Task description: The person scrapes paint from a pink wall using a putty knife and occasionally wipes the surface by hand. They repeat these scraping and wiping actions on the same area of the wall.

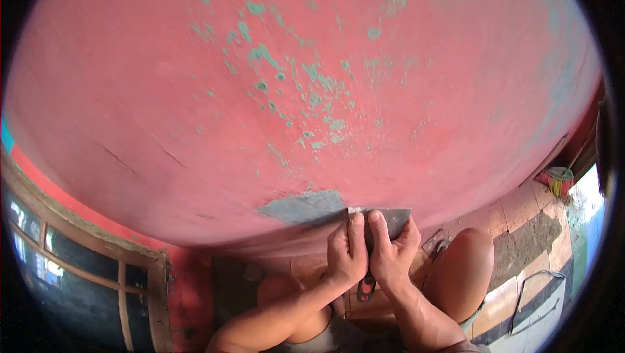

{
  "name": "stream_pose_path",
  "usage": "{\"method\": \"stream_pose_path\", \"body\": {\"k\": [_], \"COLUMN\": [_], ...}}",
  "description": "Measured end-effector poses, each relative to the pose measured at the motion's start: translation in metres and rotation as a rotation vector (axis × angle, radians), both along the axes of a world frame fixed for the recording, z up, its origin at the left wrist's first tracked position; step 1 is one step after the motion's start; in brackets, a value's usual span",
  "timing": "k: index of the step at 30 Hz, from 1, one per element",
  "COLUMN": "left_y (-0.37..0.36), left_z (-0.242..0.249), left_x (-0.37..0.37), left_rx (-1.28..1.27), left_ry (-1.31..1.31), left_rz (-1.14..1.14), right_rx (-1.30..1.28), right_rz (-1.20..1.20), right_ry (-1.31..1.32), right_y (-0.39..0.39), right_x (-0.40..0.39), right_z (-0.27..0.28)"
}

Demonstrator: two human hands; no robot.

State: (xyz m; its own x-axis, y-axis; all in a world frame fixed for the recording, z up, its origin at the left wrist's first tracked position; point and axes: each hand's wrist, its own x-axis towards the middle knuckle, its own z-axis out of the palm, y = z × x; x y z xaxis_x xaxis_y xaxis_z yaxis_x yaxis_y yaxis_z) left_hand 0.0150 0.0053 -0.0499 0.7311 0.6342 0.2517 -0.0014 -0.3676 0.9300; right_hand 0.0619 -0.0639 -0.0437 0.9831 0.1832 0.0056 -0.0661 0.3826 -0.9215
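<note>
Both my hands are closed on a wide putty knife (pixel 397 217), low against a pink wall (pixel 163 93). My left hand (pixel 347 252) grips the left side of its metal blade, with the thumb laid along it. On the other side, my right hand (pixel 393 249) pinches the blade, its thumb close to the left one. The black and red handle (pixel 366 288) points down between my wrists. The blade's upper edge is at the wall, beside a bare grey patch (pixel 303 207). A little whitish material sits at the blade's left corner. My fingers behind the blade are hidden.
Flaking green spots (pixel 316 80) mark the wall above. A wood-framed window (pixel 78 281) is at lower left. My bent knee (pixel 465 262) rises beside my right arm. On the tiled floor lie a dark cord (pixel 521 301) and, farther right, a colourful broom (pixel 558 180).
</note>
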Motion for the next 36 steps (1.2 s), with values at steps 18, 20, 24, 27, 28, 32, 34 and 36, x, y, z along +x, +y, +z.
{"method": "stream_pose_path", "body": {"k": [18,20,24,27,28,32,34,36], "left_y": [0.004,0.003,0.004,-0.001,0.000,0.008,0.004,-0.001], "left_z": [0.002,0.003,0.013,0.004,0.005,0.021,0.011,0.003], "left_x": [0.002,0.006,0.005,0.004,0.004,0.008,0.003,0.004], "left_rx": [0.028,0.027,0.024,0.015,0.017,-0.045,-0.079,-0.163], "left_ry": [-0.027,-0.095,-0.089,-0.071,-0.055,-0.148,-0.097,-0.072], "left_rz": [-0.014,-0.005,0.010,-0.012,-0.005,-0.059,-0.060,-0.075], "right_rx": [-0.033,-0.014,-0.073,-0.057,-0.048,-0.047,-0.114,-0.101], "right_rz": [-0.009,-0.007,0.006,0.010,0.012,0.001,0.015,0.029], "right_ry": [-0.020,-0.055,-0.094,-0.067,-0.065,-0.103,-0.149,-0.095], "right_y": [0.003,0.004,-0.001,0.001,0.000,0.000,-0.003,-0.005], "right_x": [0.004,0.008,0.004,0.005,0.005,0.011,0.009,0.007], "right_z": [0.004,0.009,0.014,0.009,0.013,0.027,0.027,0.019]}}
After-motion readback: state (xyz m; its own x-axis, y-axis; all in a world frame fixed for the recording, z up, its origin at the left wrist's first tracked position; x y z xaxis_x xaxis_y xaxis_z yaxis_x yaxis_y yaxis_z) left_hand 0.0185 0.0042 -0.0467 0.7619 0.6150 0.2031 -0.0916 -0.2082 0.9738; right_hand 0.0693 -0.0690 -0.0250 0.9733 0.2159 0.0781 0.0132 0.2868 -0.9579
